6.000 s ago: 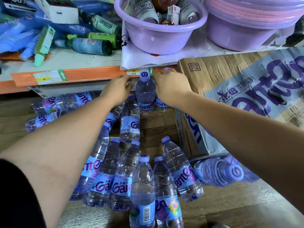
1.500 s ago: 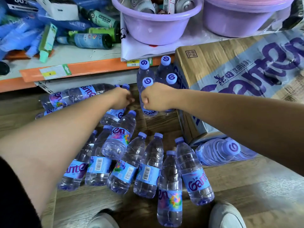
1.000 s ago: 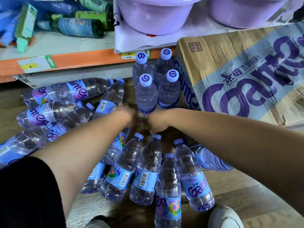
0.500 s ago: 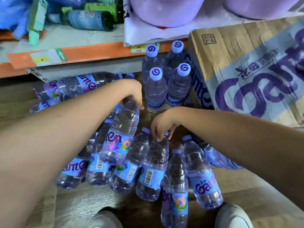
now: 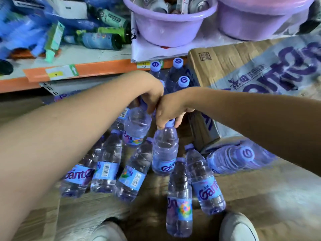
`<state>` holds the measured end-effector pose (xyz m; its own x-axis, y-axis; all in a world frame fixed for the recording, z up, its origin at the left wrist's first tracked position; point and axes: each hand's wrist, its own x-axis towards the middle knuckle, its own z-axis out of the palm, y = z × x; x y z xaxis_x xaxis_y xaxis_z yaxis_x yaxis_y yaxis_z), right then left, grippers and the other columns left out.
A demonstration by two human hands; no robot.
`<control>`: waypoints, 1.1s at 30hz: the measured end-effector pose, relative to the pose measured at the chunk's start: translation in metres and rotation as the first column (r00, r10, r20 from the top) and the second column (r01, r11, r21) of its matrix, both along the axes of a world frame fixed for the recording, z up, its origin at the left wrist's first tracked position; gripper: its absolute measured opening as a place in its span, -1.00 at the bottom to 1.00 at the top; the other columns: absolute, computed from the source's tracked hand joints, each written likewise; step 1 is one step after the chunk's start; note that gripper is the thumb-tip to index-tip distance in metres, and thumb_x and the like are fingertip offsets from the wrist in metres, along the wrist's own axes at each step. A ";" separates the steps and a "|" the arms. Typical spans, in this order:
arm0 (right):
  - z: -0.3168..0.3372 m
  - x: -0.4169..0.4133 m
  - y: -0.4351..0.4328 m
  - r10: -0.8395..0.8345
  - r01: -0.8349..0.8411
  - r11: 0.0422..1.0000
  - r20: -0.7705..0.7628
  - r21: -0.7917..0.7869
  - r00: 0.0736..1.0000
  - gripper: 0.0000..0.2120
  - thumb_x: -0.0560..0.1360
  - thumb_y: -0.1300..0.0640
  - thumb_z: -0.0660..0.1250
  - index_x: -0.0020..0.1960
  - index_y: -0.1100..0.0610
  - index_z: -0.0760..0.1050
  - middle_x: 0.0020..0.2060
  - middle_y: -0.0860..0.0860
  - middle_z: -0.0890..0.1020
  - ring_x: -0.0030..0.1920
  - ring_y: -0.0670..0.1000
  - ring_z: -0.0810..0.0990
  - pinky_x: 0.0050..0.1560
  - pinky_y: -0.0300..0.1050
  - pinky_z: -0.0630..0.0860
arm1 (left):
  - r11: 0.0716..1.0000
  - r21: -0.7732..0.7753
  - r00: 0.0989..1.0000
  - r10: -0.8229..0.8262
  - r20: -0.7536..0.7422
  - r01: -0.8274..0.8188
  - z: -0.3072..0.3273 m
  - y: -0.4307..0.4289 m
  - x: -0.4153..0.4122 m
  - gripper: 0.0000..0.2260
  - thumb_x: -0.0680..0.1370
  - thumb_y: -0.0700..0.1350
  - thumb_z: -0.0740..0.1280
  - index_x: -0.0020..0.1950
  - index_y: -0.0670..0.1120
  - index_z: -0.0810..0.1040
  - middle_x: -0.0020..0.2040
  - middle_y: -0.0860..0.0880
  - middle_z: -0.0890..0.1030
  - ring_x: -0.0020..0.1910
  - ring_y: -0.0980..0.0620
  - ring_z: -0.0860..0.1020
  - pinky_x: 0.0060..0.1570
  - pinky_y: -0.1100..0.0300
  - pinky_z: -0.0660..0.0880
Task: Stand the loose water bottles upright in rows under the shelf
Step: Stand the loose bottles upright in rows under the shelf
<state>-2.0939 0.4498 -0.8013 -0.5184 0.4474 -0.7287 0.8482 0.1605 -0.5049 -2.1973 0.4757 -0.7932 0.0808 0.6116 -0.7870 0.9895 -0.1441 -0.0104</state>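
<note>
Both hands risen since before: left hand (image 5: pixel 151 95) grips bottle (image 5: pixel 137 126), right hand (image 5: pixel 171 110) pinches second bottle (image 5: pixel 165 150) cap.

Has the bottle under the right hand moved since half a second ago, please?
Yes. The right hand has lifted its bottle by the cap, up off the floor pile towards the cardboard box.

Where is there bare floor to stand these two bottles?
Bare wood lies under the orange shelf edge, left of the upright bottles beside the carton. The floor nearer the shoes is crowded with lying bottles.
</note>
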 end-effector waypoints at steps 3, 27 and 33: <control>0.010 0.008 0.009 -0.002 0.004 0.993 -0.014 0.118 1.000 -0.78 0.44 0.24 0.38 -0.34 0.09 0.43 -0.32 -0.04 0.43 -0.53 -0.19 0.54 -0.45 -0.33 0.55 | 0.994 0.110 0.992 -0.023 0.121 0.009 0.010 -0.007 0.005 -0.84 0.40 -0.25 0.45 -0.04 -0.20 0.60 -0.23 -0.13 0.56 -0.34 -0.05 0.53 -0.48 0.22 0.51; 0.003 0.042 0.030 -0.030 -0.058 0.928 0.227 0.368 0.973 -0.72 0.38 0.21 0.46 -0.36 0.15 0.37 -0.70 -0.01 0.48 -0.53 -0.06 0.55 -0.40 -0.27 0.44 | 0.857 0.515 0.963 -0.154 0.222 0.019 -0.025 -0.022 0.016 -0.88 0.46 -0.08 0.31 -0.16 -0.10 0.41 -0.17 -0.19 0.50 -0.17 -0.18 0.48 -0.22 0.09 0.45; 0.003 0.042 0.024 0.051 -0.156 0.896 0.253 0.415 0.966 -0.73 0.40 0.20 0.37 -0.35 0.12 0.30 -0.82 -0.07 0.40 -0.49 -0.03 0.49 -0.45 -0.23 0.26 | 0.846 0.517 0.947 -0.046 0.319 -0.133 -0.025 -0.040 0.015 -0.71 0.47 -0.02 0.30 -0.37 -0.01 0.26 -0.22 -0.15 0.46 -0.13 -0.25 0.54 -0.19 0.03 0.47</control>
<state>-2.0514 0.4739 -0.7986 -0.4212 0.6952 -0.5825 0.8980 0.4096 -0.1605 -2.1826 0.4352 -0.8180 0.2262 0.9320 -0.2833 0.9589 -0.1620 0.2328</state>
